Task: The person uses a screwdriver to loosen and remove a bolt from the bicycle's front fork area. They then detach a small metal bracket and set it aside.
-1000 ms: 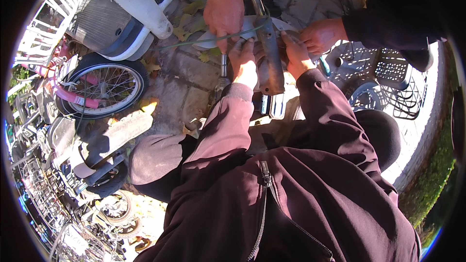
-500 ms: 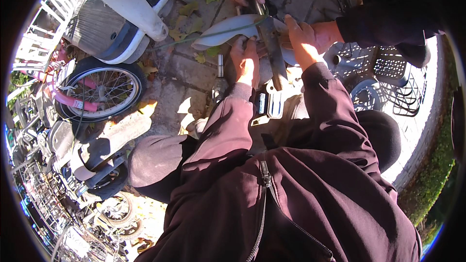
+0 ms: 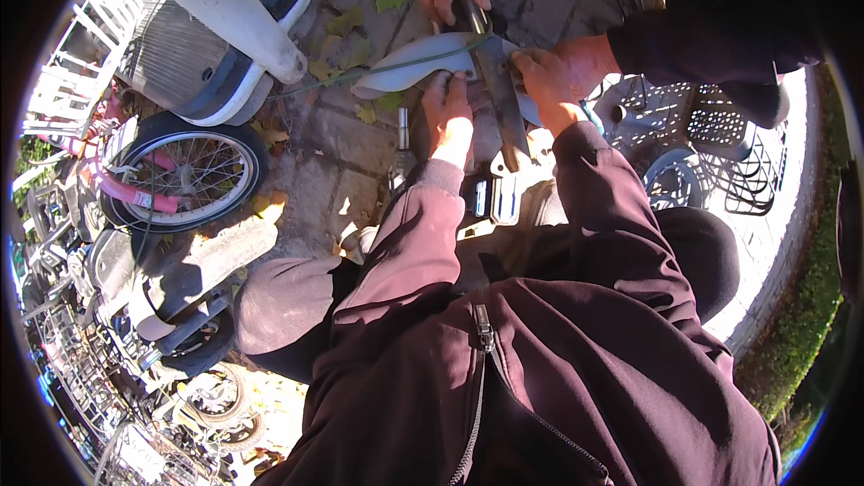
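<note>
Metal tube [image 3: 499, 94], one, between left hand [image 3: 447, 114], bunched at edge of one white panel [image 3: 387, 81], and right hand [image 3: 551, 90], beside tube's edge; cannot tell either's hold; open paving [image 3: 337, 137] between panel and one wheel [image 3: 191, 178].

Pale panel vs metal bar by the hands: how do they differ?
Colour: the pale panel is whitish, the metal bar mostly dark.
Shape: the panel is broad and curved, the bar narrow and straight.
Shared: both are close to the person's left hand.
</note>
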`<control>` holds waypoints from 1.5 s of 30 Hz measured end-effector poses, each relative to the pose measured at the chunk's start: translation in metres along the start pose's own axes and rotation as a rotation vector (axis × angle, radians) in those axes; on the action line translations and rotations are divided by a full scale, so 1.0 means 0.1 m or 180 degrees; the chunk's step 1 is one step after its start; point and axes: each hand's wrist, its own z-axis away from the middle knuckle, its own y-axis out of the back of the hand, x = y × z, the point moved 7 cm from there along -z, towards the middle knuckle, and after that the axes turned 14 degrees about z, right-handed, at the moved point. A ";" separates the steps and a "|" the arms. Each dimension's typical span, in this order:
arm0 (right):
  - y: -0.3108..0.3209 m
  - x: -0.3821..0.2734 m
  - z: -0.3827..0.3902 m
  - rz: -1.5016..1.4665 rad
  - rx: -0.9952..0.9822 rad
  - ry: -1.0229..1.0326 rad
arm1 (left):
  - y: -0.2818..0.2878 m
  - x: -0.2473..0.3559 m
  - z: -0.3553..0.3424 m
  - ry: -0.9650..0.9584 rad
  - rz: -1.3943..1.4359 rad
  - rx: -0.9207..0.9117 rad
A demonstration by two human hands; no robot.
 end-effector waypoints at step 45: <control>-0.02 -0.98 0.84 0.1907 -0.0306 0.1233 | -0.25 0.14 0.14 0.0969 0.0710 -0.0331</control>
